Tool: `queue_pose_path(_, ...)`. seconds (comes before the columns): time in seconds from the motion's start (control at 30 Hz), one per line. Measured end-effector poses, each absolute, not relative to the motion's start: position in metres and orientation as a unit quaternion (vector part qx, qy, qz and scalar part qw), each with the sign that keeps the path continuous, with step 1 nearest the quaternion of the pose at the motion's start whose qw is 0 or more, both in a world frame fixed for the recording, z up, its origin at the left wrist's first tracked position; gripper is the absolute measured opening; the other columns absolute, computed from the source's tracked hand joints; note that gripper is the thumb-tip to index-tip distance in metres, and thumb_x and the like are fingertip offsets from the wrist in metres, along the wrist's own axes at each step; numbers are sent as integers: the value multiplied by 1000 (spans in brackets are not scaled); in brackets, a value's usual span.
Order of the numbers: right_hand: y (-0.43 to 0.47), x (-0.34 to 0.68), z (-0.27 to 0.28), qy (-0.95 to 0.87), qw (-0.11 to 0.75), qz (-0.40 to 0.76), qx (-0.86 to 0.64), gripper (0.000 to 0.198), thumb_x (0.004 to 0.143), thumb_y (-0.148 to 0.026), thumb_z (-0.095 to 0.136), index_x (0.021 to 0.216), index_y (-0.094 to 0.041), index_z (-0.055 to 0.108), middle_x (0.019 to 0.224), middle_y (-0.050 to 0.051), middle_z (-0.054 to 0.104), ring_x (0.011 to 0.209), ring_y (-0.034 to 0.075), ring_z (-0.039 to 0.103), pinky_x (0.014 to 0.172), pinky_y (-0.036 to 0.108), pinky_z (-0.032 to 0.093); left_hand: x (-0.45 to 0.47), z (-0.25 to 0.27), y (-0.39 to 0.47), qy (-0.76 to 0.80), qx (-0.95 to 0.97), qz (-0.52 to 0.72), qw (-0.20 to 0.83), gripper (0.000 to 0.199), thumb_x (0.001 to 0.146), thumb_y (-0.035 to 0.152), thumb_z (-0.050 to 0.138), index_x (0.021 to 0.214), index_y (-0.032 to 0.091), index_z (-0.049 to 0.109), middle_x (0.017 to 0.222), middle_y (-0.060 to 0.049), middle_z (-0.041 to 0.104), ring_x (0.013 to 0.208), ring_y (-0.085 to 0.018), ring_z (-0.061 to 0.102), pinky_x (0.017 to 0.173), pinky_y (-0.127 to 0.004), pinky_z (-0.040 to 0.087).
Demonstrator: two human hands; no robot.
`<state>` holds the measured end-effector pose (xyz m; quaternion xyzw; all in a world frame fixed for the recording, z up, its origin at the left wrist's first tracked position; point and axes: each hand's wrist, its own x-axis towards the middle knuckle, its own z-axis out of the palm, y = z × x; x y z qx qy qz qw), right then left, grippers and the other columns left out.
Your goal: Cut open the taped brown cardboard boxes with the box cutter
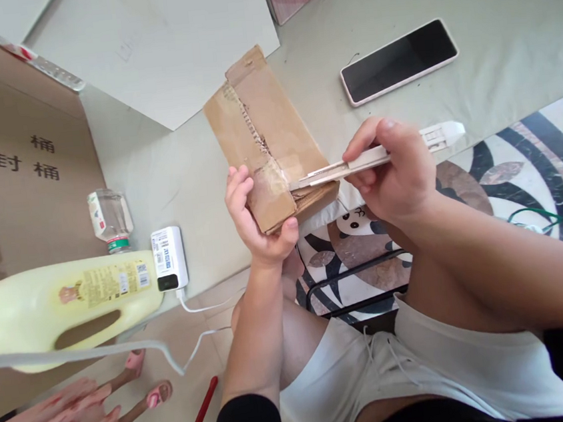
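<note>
A small brown cardboard box (286,116) lies tilted on the table's near edge, with a ragged, torn seam running along its top under clear tape. My left hand (257,220) grips the box's near left corner, fingers on the side and thumb at the front. In my right hand (398,168) is a white utility knife (376,156), held like a pen. Its blade tip touches the taped near end of the seam. The near end of the box looks partly split.
A phone (399,62) lies at the right on the pale tablecloth (506,6). A large white box (158,43) stands behind. To the left are a small clear bottle (111,215), a white power bank (170,257) with a cable, a yellow jug (69,300) and a big carton (25,218). Another person's feet (154,393) show below.
</note>
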<state>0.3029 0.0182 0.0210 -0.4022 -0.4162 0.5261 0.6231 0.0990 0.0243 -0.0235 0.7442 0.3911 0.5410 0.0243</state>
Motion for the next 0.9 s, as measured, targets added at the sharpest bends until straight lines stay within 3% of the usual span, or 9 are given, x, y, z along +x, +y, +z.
queue_pose_path(0.2,13,300,16,-489,581,582,-291,42,92,-59,59,78,-21,72,50,-3,47,41,8,39,40,25,31,92,-26,23,429,698,567,87,73,81,78,48,134,28,43,136,-11,51,140,-33,48,122,-57,33)
queue_pose_path(0.43,24,298,21,-391,660,550,-330,46,88,-67,54,74,-24,59,47,-5,37,37,8,32,36,26,25,94,-20,19,500,519,673,169,57,86,68,48,124,26,55,133,-8,58,135,-28,54,116,-44,44)
queue_pose_path(0.5,29,299,18,-359,691,516,-357,41,89,-64,55,81,-24,59,55,-4,47,40,8,37,36,26,25,94,-14,23,508,440,707,220,51,90,63,46,125,26,55,141,-8,55,140,-26,50,119,-42,41)
queue_pose_path(0.57,31,301,14,-398,682,452,-416,36,91,-60,58,93,-24,58,71,-1,60,48,9,49,40,25,34,88,-9,29,505,388,725,263,50,91,57,45,130,26,50,149,-9,50,143,-26,47,120,-42,40)
queue_pose_path(0.67,29,302,9,-564,546,321,-531,34,95,-52,55,112,-23,55,102,5,70,71,15,65,64,31,51,63,-9,38,529,376,717,256,55,87,52,48,135,28,38,151,-11,46,140,-25,50,117,-43,43)
queue_pose_path(0.77,29,304,6,-668,346,234,-616,35,96,-40,49,126,-23,56,120,10,68,87,26,68,79,43,53,30,-15,43,579,384,687,216,67,73,36,68,129,30,31,143,-10,51,132,-21,56,111,-38,47)
queue_pose_path(0.83,31,303,3,-701,230,211,-642,44,92,-33,50,133,-20,56,125,15,65,96,34,67,81,51,53,13,-20,43,619,383,659,190,70,66,32,74,126,27,37,137,-11,54,126,-22,58,103,-36,51)
queue_pose_path(0.9,33,303,-1,-725,158,205,-638,52,88,-29,51,139,-16,55,128,21,62,106,41,64,85,57,52,4,-24,43,649,372,637,187,60,64,32,76,117,23,48,129,-11,57,115,-21,62,90,-33,55)
